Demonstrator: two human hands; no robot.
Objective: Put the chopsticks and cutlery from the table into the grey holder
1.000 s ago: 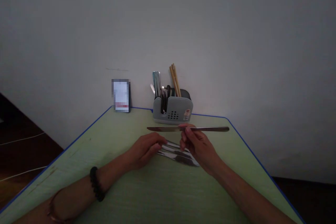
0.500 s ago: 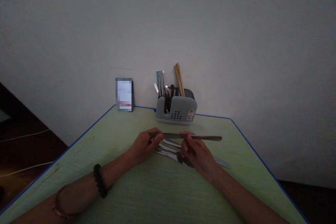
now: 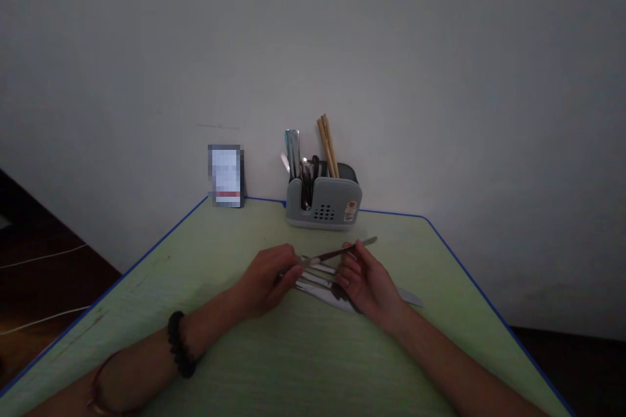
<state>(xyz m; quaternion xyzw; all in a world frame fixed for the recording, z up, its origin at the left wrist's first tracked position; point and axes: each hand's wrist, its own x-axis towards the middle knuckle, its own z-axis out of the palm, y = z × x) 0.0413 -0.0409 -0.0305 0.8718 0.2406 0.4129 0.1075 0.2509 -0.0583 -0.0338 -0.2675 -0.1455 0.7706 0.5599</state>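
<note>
A metal table knife (image 3: 332, 253) spans both hands above the table, tilted with its right end higher. My left hand (image 3: 271, 277) is closed round its left end, which the fingers hide. My right hand (image 3: 369, 283) pinches it nearer the right end, between thumb and fingertips; the tip sticks out beyond. Under the hands, several pieces of metal cutlery (image 3: 327, 298) lie side by side on the green table (image 3: 274, 365), and a broad knife blade (image 3: 411, 298) shows past my right wrist. My right hand covers part of this pile.
A grey cutlery holder (image 3: 337, 199) stands against the wall, with metal cutlery (image 3: 293, 150) and wooden chopsticks (image 3: 327, 146) in it. To its left a phone (image 3: 226, 176) with a lit, blurred screen leans on the wall. Blue edging (image 3: 161, 238) rims the table.
The held knife has gone from nearly level to slanting up at the right, and less of it sticks out past my right hand. The right fingers have shifted their hold. The view has moved slightly.
</note>
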